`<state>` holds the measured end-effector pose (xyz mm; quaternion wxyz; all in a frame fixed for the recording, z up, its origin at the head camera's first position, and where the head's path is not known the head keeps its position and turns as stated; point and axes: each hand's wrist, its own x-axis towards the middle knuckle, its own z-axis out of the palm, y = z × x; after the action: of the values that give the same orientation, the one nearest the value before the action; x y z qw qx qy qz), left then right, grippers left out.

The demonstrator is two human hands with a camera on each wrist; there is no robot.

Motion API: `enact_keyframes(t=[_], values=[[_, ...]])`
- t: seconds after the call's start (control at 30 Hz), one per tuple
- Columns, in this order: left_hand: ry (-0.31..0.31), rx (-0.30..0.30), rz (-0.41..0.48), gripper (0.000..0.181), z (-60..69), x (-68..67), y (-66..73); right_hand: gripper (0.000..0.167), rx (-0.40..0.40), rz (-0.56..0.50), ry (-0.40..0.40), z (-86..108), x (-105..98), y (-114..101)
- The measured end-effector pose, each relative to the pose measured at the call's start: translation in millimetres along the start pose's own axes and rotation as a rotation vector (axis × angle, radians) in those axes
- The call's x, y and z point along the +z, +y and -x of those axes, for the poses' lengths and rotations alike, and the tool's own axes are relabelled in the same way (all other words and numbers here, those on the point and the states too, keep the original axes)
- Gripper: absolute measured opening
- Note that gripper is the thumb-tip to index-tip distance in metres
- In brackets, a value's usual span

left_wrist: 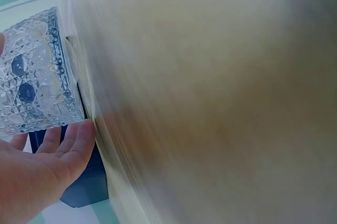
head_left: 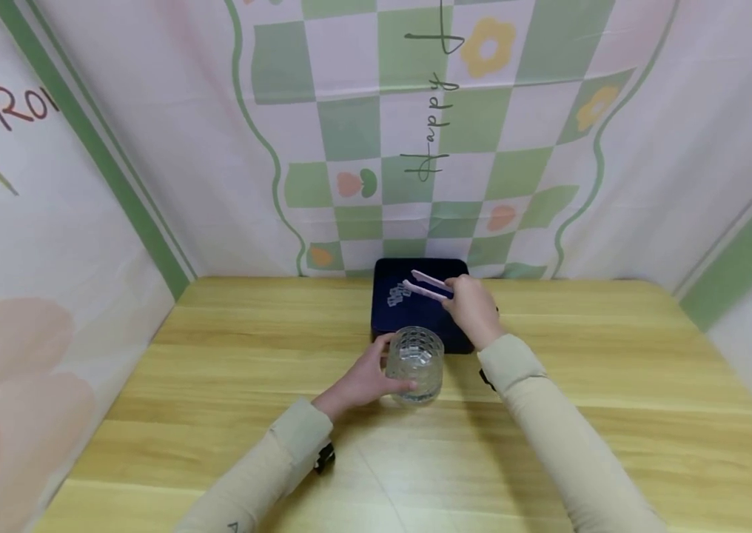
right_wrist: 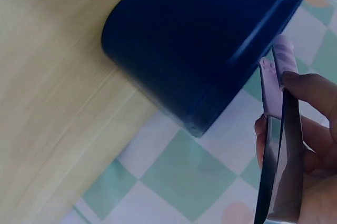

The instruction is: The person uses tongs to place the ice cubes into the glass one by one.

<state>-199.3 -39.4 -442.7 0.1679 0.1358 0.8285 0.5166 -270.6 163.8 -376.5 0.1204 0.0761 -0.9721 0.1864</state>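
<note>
In the head view my left hand [head_left: 368, 377] holds a clear patterned glass [head_left: 409, 374] at the near edge of a dark blue tray, thumb in front and fingers on its left side. The left wrist view shows the glass [left_wrist: 31, 77] close up, its surface cut in a faceted pattern. My right hand [head_left: 474, 309] grips tongs [head_left: 425, 291] with pale pink tips, which stand apart above the tray [head_left: 416, 318]. Several small clear pieces [head_left: 394, 296] lie in the tray by the tips. Between the tips I see nothing pinched. The tongs [right_wrist: 289, 155] also show in the right wrist view.
A wooden table [head_left: 249, 333] carries everything. Its far edge meets a hanging cloth [head_left: 349, 133] with green and white checks, and the tray stands close to that cloth. Another printed cloth [head_left: 29, 259] hangs on the left side.
</note>
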Motion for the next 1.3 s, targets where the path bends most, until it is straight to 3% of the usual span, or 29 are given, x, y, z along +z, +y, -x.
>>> enact_keyframes(t=[0.47, 0.9, 1.13, 1.3], values=[[0.002, -0.01, 0.0, 0.093, 0.9, -0.2, 1.5, 0.03, 0.034, 0.028, -0.119, -13.5, 10.3, 4.3], [-0.008, -0.019, 0.006, 0.093, 0.8, -0.4, 1.1, 0.028, 0.023, 0.046, -0.12, -15.8, 19.8, 2.9], [-0.001, -0.013, 0.01, 0.092, 0.4, -0.1, 0.4, 0.016, -0.013, 0.076, -0.098, -16.8, 23.8, 4.8], [-0.001, -0.017, 0.014, 0.093, 0.6, -0.2, 0.4, 0.007, -0.029, 0.102, -0.128, -17.6, 25.3, 4.5]])
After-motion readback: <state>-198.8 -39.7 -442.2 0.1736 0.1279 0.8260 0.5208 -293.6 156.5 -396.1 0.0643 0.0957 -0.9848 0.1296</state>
